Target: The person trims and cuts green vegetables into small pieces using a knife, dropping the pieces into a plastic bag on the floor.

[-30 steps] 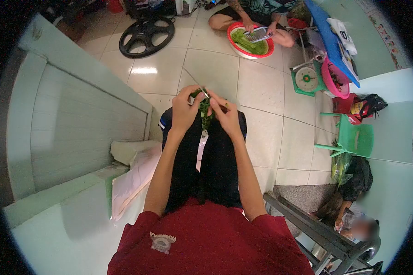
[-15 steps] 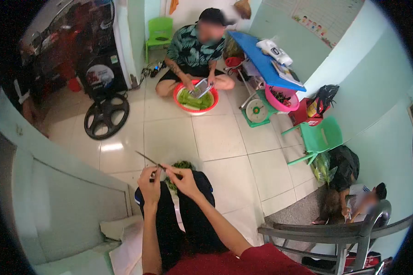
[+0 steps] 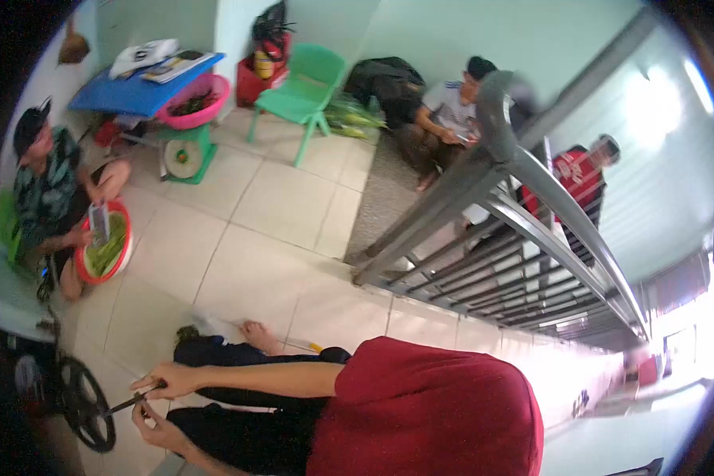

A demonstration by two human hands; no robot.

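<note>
At the lower left, my right hand [image 3: 174, 380] is closed around the handle of a knife [image 3: 125, 403], whose thin dark blade points left. My left hand [image 3: 157, 430] is just below it, fingers pinched near the blade. Whatever sits in that pinch is too small and blurred to name. Both hands are above my dark-trousered knees. Beyond the upper knee, some dark green leaves [image 3: 186, 333] show on the floor side, mostly hidden by the leg.
A person sits cross-legged with a grater [image 3: 99, 224] over a red basin [image 3: 125, 258]. A blue table [image 3: 107, 94], green scale [image 3: 206, 151] and green chair [image 3: 301, 91] stand behind. Metal railing [image 3: 484, 190] runs rightward; two people sit beyond it. A fan base [image 3: 87, 404] is left.
My view has swung to the right, so the room appears turned and more railing and a second person beyond it show. The knife stays in my right hand, with my left hand close by.
</note>
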